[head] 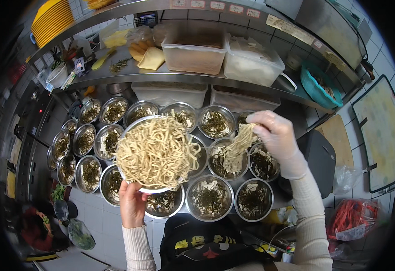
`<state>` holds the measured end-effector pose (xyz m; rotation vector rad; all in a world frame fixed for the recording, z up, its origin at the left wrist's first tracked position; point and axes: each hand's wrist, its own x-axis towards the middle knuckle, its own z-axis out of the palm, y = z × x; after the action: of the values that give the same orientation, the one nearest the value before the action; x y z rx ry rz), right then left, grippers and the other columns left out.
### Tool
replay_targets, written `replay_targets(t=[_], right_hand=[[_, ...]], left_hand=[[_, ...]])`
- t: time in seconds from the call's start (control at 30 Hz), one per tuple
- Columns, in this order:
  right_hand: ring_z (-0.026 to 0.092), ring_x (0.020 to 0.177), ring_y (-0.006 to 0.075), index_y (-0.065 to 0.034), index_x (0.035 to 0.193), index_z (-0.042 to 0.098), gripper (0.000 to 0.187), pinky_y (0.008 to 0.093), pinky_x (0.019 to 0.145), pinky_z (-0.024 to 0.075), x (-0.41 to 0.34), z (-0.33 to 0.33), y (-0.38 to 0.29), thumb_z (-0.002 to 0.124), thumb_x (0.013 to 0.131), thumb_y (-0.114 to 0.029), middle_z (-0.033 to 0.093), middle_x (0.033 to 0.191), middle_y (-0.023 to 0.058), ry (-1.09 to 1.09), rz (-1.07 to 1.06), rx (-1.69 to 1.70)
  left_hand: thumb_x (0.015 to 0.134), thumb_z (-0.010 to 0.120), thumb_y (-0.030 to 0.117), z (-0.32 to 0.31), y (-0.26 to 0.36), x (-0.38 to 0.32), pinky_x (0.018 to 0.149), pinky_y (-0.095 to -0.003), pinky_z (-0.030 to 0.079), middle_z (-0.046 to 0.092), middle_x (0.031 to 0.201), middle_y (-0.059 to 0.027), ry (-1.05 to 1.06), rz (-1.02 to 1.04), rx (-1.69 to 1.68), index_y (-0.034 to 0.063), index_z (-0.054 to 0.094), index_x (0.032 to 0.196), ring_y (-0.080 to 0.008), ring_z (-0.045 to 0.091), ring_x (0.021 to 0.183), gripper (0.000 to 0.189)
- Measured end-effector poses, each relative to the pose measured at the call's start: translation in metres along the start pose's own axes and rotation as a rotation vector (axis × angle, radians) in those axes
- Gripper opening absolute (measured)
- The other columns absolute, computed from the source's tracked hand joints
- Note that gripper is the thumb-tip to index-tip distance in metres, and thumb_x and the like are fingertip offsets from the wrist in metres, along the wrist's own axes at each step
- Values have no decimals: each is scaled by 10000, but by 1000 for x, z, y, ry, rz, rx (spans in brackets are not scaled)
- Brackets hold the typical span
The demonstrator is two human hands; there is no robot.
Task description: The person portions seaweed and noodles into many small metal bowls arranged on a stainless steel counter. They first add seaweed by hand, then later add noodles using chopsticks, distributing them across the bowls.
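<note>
My left hand (132, 202), bare, grips the near rim of a steel bowl heaped with pale shredded strips (158, 152), perhaps tofu skin or noodles. It is raised over several smaller metal bowls. In a clear plastic glove, my right hand (275, 135) pinches a bunch of the same strips (239, 145). The bunch hangs down into a metal bowl (229, 173) with dark green shreds and white pieces. Similar filled bowls stand around it, such as the near bowl (210, 198) and the bowl at its right (254, 200). The raised bowl hides part of the rows behind it.
A steel shelf (116, 78) runs along the back, bearing plastic tubs (194, 56) and a turquoise basket (319, 84). More tubs (170, 95) sit beneath it. A dark grey container (314, 159) is at the right. Another person (36, 228) is at the lower left.
</note>
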<state>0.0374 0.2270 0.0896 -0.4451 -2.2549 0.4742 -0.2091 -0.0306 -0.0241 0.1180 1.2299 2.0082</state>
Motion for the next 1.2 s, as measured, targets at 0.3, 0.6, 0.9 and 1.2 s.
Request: replay_targets(t=[0.3, 0.6, 0.9, 1.2], right_hand=[[617, 724, 188, -11, 919, 657, 141, 283, 651, 491, -42, 24, 36, 640, 780, 11, 636, 847, 98, 111, 347, 56], [641, 752, 227, 4, 915, 665, 134, 302, 674, 501, -44, 23, 61, 634, 785, -1, 650, 827, 122, 92, 283, -45], [535, 672, 106, 1, 933, 671, 146, 232, 644, 445, -4, 40, 31, 646, 789, 3, 641, 814, 53, 202, 340, 264], [589, 748, 108, -48, 1020, 672, 248, 227, 692, 493, 1, 140, 24, 673, 777, 0, 659, 1000, 51, -39, 365, 365]], left_hand=[[795, 479, -39, -7, 19, -19, 398, -175, 367, 633, 956, -69, 87, 60, -51, 19, 539, 1085, -93, 546, 599, 302], [792, 461, -28, -13, 27, -27, 401, -190, 383, 623, 981, -71, 176, 79, -37, 28, 516, 1096, -106, 554, 602, 315], [821, 516, 1, -31, 39, -35, 423, -152, 404, 630, 981, -38, 202, 142, -31, 52, 517, 1123, -75, 578, 652, 305], [815, 539, 0, -60, 47, -45, 416, -154, 431, 635, 971, -20, 262, 197, -92, 72, 520, 1118, -67, 588, 628, 312]])
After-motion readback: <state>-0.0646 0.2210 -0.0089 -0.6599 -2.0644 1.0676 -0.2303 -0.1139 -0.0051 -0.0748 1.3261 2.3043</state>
